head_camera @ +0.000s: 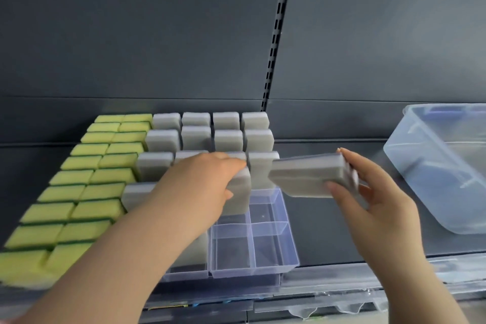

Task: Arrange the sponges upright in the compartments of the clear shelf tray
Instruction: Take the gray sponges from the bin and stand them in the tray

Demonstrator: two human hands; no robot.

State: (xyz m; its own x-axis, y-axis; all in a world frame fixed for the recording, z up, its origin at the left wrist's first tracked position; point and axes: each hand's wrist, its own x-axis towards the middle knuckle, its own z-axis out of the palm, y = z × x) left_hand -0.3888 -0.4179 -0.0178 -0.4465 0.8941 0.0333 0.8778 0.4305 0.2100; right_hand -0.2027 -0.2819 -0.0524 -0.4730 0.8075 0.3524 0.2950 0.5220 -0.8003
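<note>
A: What is each hand doing?

B: The left hand (207, 181) is reaching over the clear shelf tray (273, 265), its grip closing on an upright grey sponge (238, 192) standing in a compartment of the fourth row. The right hand (373, 208) is holding a second grey sponge (307, 176) flat in the air, just right of the tray, grip clamped on its end.

A: And the rest of the sponges?

B: Grey ones are standing upright in the back rows (226, 131); yellow-and-green scouring sponges (86, 187) are filling the two columns on the left. The front right compartments are showing bare plastic.

A: Any writing?

B: None that I can read. A clear plastic tub (436, 166) is sitting on the shelf, well apart on the right.
</note>
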